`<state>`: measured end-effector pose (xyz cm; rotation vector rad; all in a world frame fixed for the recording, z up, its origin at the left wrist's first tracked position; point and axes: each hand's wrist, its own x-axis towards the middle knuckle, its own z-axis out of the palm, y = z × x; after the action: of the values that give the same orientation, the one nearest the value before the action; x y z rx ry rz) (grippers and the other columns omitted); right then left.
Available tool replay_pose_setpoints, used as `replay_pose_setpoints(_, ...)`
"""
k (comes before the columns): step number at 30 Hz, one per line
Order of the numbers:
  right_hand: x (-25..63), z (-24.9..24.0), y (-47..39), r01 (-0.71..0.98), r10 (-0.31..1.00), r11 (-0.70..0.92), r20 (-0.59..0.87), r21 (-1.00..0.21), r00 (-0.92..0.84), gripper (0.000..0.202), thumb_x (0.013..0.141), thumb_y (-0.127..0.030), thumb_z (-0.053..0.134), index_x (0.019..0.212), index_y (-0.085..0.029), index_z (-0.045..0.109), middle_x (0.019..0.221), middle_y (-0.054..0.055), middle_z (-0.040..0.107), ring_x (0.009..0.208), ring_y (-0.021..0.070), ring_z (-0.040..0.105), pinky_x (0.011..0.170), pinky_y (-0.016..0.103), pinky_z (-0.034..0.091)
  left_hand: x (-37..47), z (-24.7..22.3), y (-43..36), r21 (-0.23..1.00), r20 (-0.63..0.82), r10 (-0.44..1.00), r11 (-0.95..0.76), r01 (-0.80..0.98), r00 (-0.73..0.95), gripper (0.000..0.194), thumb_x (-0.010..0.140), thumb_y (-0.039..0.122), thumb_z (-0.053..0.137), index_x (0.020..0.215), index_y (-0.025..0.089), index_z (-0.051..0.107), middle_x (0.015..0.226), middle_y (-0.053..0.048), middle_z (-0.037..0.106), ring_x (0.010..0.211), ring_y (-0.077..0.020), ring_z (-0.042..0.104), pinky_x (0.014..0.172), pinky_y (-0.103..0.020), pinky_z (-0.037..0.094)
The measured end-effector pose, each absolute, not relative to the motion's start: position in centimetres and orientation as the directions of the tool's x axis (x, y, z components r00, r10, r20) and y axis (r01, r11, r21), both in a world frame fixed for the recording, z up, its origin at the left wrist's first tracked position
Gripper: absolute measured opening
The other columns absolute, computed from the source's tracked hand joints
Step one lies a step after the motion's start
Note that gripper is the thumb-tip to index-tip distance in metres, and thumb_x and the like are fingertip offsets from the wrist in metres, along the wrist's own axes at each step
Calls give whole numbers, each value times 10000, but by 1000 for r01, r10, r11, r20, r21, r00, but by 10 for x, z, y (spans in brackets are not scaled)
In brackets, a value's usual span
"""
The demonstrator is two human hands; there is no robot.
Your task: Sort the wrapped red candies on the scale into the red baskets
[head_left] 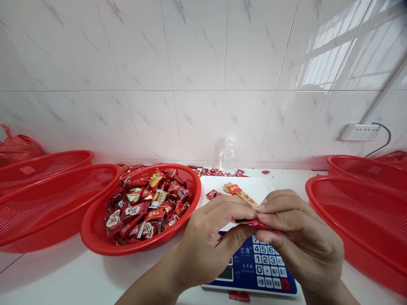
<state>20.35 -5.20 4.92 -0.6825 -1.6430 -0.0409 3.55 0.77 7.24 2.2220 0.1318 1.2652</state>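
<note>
My left hand (206, 241) and my right hand (302, 237) meet over a digital scale (244, 271). Between their fingertips is a red candy packet (251, 223), pinched from both sides and partly covered by the fingers. Behind the hands, a tan and red stick packet (246, 197) and a small red wrapped candy (213, 194) lie on the scale's white pan (260, 184). Left of my left hand stands a red plastic basket (127, 250) holding many wrapped candies (149, 214). Part of the blue keypad is hidden by my hands.
Red baskets (63, 212) stand at the left, and others (365, 228) at the right. Loose red candies (216, 172) and a clear bottle (229, 154) are along the tiled wall. A red packet (239, 296) lies before the scale. A power strip (361, 132) is on the wall.
</note>
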Motion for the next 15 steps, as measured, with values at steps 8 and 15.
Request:
replay_pose_setpoints(8, 204, 51, -49, 418, 433, 824, 901, -383, -29, 327, 778, -115, 674, 1065, -265, 631, 954, 35, 630, 882, 200, 577, 745, 388, 477, 35, 74, 8, 514, 763, 353, -839, -177, 542, 257, 763, 46, 664, 981, 182, 638, 974, -44, 672, 904, -134, 628, 798, -239, 525)
replay_pose_setpoints(15, 206, 50, -52, 378, 455, 826, 890, -417, -12, 306, 789, -162, 675, 1070, -271, 623, 963, 34, 621, 875, 198, 584, 738, 380, 481, 34, 75, 8, 519, 771, 329, -821, -239, 546, 323, 767, 48, 663, 1048, 204, 633, 1007, -56, 665, 923, -156, 624, 804, -279, 534)
